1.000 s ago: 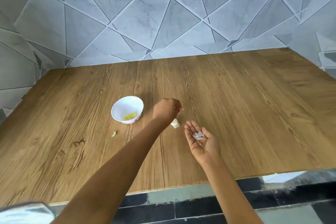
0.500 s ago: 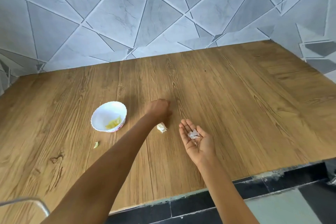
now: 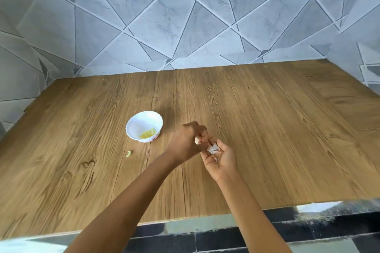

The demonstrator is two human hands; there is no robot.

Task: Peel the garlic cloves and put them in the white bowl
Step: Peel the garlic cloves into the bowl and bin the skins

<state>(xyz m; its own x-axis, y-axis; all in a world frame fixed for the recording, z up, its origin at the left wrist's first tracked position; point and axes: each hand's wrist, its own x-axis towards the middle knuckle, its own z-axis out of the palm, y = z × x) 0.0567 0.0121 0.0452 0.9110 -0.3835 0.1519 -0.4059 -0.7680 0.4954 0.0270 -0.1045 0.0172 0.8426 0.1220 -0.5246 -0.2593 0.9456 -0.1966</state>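
Note:
My left hand (image 3: 186, 142) hovers over the wooden table (image 3: 277, 139) with its fingers curled, pinching a small white garlic clove (image 3: 197, 141). Right beside it, my right hand (image 3: 223, 159) lies palm up with its fingers relaxed. A little heap of white garlic skins (image 3: 213, 149) rests on that hand's fingers. The fingertips of both hands nearly meet above the skins. The white bowl (image 3: 136, 125) stands on the table just left of my left hand. Yellowish peeled cloves (image 3: 147, 134) lie in its bottom.
A small pale green scrap (image 3: 129, 153) lies on the table in front of the bowl. The tiled wall (image 3: 185, 26) closes off the table's far side and both ends. The table's near edge (image 3: 205, 216) drops to a dark tiled floor.
My left hand has picked up the clove that lay on the table and brought it to my right hand. The right hand still carries the skins. The camera view shifted.

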